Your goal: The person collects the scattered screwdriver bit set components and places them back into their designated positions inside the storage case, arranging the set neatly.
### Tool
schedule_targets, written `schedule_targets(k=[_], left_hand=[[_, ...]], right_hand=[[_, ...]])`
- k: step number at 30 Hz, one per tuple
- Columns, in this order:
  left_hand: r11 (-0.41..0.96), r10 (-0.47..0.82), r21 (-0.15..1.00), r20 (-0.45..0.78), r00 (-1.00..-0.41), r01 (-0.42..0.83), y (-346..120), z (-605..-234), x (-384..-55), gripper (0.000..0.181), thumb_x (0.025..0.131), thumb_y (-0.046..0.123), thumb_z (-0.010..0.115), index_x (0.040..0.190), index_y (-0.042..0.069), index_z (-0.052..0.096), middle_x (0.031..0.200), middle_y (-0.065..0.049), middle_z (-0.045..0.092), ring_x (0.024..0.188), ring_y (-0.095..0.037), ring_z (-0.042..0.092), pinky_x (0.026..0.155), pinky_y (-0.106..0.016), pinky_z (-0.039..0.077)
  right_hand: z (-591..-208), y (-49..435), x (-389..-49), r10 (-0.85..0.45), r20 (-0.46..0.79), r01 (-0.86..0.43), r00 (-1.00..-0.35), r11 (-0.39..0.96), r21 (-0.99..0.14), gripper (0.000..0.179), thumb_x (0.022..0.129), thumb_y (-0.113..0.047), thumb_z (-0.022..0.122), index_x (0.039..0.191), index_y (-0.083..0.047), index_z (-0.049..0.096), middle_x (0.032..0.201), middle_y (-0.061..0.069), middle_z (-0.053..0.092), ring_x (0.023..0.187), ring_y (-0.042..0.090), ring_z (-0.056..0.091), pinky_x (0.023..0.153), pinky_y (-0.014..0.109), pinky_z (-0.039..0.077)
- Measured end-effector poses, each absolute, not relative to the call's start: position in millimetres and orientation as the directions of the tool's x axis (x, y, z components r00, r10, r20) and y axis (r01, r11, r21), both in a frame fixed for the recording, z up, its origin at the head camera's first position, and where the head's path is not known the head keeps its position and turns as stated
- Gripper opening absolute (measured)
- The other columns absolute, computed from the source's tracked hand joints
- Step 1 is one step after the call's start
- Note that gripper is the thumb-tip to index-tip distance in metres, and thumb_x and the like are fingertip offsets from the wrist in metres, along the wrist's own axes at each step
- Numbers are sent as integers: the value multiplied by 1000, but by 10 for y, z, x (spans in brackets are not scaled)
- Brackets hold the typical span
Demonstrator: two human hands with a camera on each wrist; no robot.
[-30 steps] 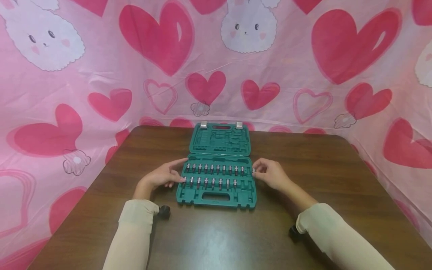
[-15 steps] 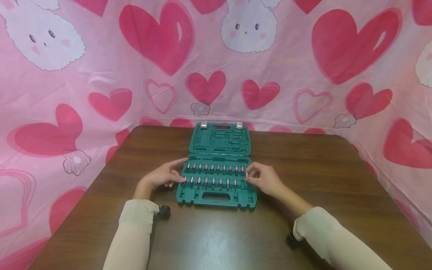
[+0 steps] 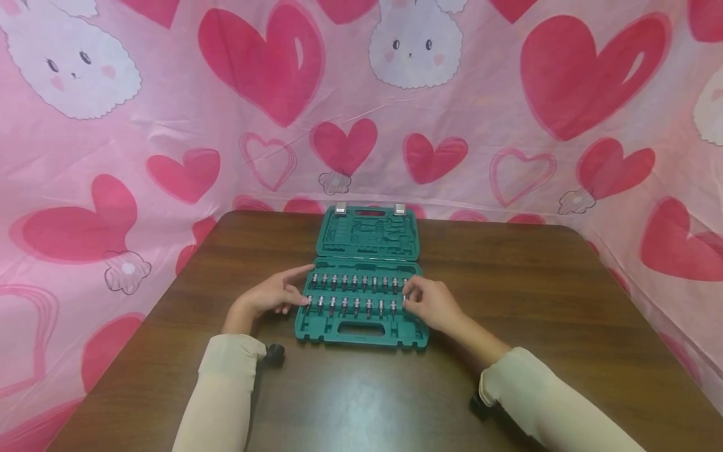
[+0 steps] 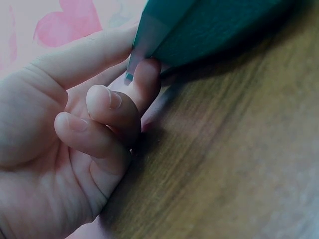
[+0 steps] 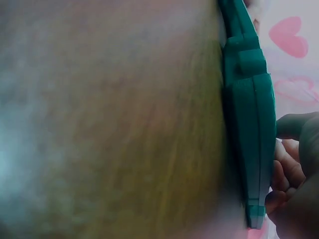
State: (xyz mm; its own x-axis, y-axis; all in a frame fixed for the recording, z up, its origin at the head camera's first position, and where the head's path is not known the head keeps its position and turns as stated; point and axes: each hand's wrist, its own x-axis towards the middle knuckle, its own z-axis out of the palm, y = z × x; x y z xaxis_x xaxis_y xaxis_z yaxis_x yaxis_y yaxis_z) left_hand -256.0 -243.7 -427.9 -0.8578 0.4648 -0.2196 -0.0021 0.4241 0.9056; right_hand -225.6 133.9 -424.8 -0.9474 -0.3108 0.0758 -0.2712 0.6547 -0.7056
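Observation:
A green plastic socket case (image 3: pixel 361 339) lies spread flat on the table, its lid (image 3: pixel 368 235) folded back. Two rows of short chrome bit sockets (image 3: pixel 357 306) stand in its base. At the left edge of the case, my left hand (image 3: pixel 273 295) holds the rim, thumb on top and a fingertip against the outer side; its other fingers are curled beside the case in the left wrist view. Over the right end of the near row, my right hand (image 3: pixel 432 304) pinches a small bit socket (image 3: pixel 403 300), mostly covered by the fingers. The case wall hides that bit socket in the right wrist view.
The brown wooden table (image 3: pixel 361 395) extends on all sides of the case. A pink cloth (image 3: pixel 361 100) printed with hearts and rabbits hangs behind and beside it. The case lid has two metal latches (image 3: pixel 341 208) at its far edge.
My right hand has moved left, from beside the case's right edge to over the end of the near row, carrying the bit socket. My left hand stays at the case.

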Motion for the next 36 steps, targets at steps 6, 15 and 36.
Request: schedule_targets(k=[6,15,36], left_hand=[[425,470,905,-210,-857,12,-2437,-4281,-2553,79,89,20,72,154,21,28,69,-19,58,49,-19,49,46,-24,40],[430,455,903,-219,-863,-2,-2430,-4279,-2556,78,89,20,72,154,25,29,68,-16,59,48,-19,49,46,-24,40],[428,444,904,-221,-868,-11,-2431,-4284,-2549,79,87,23,74,153,27,31,67,-15,58,49,-19,49,46,-24,40]], right_hand=[[-4249,1329,-2260,-316,79,-279,-946,663,-695,10,86,-15,75,90,-13,66,70,-1,58,63,19,53,57,34,47],[-4264,1363,-2306,-337,84,-301,-938,669,-679,10,87,-17,75,80,-18,68,71,-3,59,70,19,54,60,34,48],[-4208,1469,-2512,-433,-4,-307,-901,645,-699,15,84,-19,78,82,-15,64,73,0,58,73,19,53,65,34,45]])
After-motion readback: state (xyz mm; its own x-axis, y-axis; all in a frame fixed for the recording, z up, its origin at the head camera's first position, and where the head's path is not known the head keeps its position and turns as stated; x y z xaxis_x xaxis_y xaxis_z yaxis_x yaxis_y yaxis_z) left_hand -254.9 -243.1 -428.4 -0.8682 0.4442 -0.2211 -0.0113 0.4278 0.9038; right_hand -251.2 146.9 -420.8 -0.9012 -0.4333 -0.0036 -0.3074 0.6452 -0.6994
